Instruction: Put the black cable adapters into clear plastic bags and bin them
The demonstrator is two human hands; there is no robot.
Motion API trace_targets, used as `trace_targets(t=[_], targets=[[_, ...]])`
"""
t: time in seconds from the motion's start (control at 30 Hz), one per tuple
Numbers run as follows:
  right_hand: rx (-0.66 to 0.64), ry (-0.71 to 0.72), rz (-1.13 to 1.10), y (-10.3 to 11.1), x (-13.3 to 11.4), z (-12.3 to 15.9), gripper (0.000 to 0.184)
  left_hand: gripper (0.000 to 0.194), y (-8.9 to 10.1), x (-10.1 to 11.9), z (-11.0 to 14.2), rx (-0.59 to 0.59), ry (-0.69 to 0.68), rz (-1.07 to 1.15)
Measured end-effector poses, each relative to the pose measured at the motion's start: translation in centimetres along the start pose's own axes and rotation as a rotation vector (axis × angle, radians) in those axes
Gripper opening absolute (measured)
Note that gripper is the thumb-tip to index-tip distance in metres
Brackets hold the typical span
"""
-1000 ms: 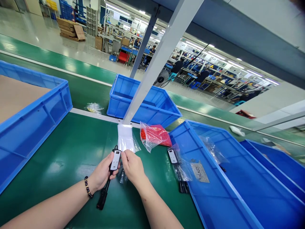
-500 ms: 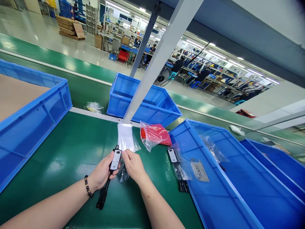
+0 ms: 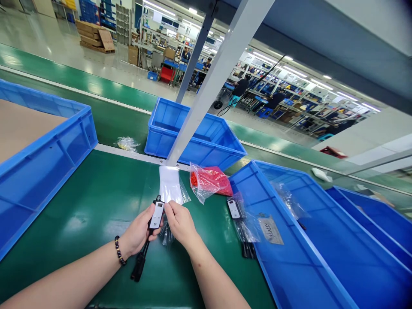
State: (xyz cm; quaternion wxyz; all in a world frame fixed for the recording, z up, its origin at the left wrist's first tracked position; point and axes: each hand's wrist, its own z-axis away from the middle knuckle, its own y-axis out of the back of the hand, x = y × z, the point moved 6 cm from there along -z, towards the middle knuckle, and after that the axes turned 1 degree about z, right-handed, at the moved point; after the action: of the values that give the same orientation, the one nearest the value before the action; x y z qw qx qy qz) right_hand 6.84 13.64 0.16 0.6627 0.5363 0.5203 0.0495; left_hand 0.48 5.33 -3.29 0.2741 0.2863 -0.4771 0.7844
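My left hand [image 3: 139, 231] is closed around a small black in-line electronic device [image 3: 156, 215] with a silver-grey face and a little dark window. Black cables [image 3: 139, 265] with thick plug-like ends hang below the palm. At the device's upper right edge, my right hand [image 3: 180, 222] has thumb and forefinger pinched together; whatever lies between them is hidden. Beneath the hands, clear plastic [image 3: 166, 234] shows on the green mat. Just beyond lies a stack of clear plastic bags [image 3: 170, 182]. A similar device [image 3: 234, 208], partly in clear plastic, rests to the right.
A red bag with small red pieces [image 3: 210, 181] lies by the white post [image 3: 206, 81]. Blue bins stand at left [image 3: 48, 159], behind the post [image 3: 199, 148] and at right [image 3: 289, 253]. A yellowish plastic bag [image 3: 127, 144] sits farther back. People work in the distance.
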Motion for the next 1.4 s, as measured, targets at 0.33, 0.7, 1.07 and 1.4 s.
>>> trace_targets(t=[0.33, 0.7, 1.07, 1.4], targets=[[-0.162, 0.123, -0.044, 1.9, 0.1, 0.8, 0.044, 0.042, 0.8, 0.6, -0.4, 0.083, 0.032, 0.073], [-0.223, -0.257, 0.539, 2.9, 6.6, 1.0, 0.038, 0.032, 1.7, 2.1, -0.4, 0.143, -0.093, 0.053], [0.018, -0.045, 0.622, 4.9, 6.3, 0.0, 0.019, 0.022, 1.8, 2.6, -0.3, 0.157, -0.131, 0.028], [-0.206, 0.242, 0.672, -1.4, 3.3, -3.8, 0.018, 0.017, 2.6, 2.9, -0.7, 0.176, -0.179, 0.036]])
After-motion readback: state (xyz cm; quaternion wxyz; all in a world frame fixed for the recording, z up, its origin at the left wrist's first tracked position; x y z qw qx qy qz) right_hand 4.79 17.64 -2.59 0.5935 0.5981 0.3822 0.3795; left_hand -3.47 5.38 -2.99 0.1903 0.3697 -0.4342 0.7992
